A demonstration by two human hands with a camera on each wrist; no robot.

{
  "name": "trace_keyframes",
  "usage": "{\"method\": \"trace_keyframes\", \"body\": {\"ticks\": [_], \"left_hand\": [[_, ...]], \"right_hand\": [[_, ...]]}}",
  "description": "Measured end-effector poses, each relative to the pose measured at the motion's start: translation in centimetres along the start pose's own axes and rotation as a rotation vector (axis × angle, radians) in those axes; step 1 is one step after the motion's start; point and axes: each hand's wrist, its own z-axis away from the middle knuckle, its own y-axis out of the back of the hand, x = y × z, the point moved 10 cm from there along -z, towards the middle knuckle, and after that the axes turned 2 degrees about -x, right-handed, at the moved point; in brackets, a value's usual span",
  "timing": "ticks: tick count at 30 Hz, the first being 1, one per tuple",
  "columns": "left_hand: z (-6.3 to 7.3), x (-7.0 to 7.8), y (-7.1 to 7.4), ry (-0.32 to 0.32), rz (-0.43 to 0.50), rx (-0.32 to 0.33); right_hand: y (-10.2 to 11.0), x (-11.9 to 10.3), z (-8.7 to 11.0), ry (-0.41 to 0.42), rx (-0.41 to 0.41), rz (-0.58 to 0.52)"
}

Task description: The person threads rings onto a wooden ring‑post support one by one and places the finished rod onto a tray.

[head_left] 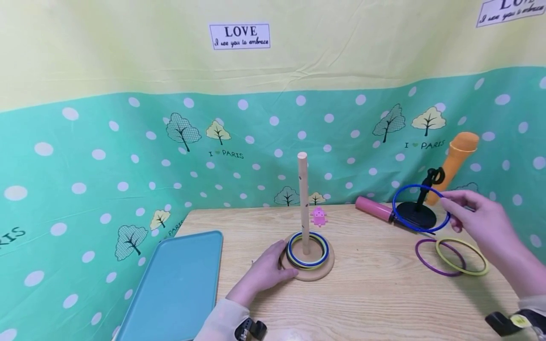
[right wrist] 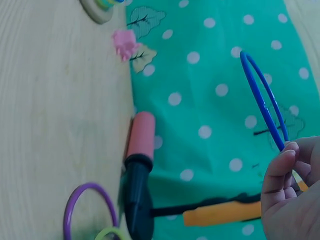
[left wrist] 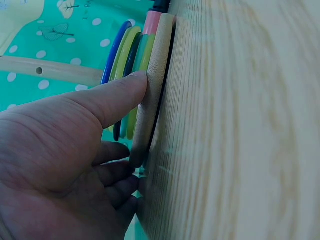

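Note:
A wooden peg stand has a round base and an upright post. Several stacked rings, blue on top with yellow, green and dark ones below, lie around the post on the base. My left hand holds the base at its left side, thumb over the top edge and fingers at the rim. Off to the right, my right hand pinches a blue ring by its edge between thumb and fingers, raised above the table. Below that hand, a purple ring and a yellow ring overlap on the table.
A teal tray lies at the left. Behind the post sits a small pink toy. A pink-handled pump lies at the back right, beside a black stand with an orange microphone. A patterned cloth hangs behind the table.

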Motion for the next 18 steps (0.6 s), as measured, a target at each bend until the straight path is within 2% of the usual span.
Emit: {"method": "trace_keyframes", "body": {"ticks": [9,18], "left_hand": [[0.0,-0.1,-0.1,0.000,0.002,0.000],[0.0,-0.1,0.0,0.008,0.003,-0.002]], "right_hand": [[-1.5,-3.2,-0.6,0.028,-0.033,-0.096],[-3.1,-6.6,-1.0,0.063,-0.054,-0.120]]}}
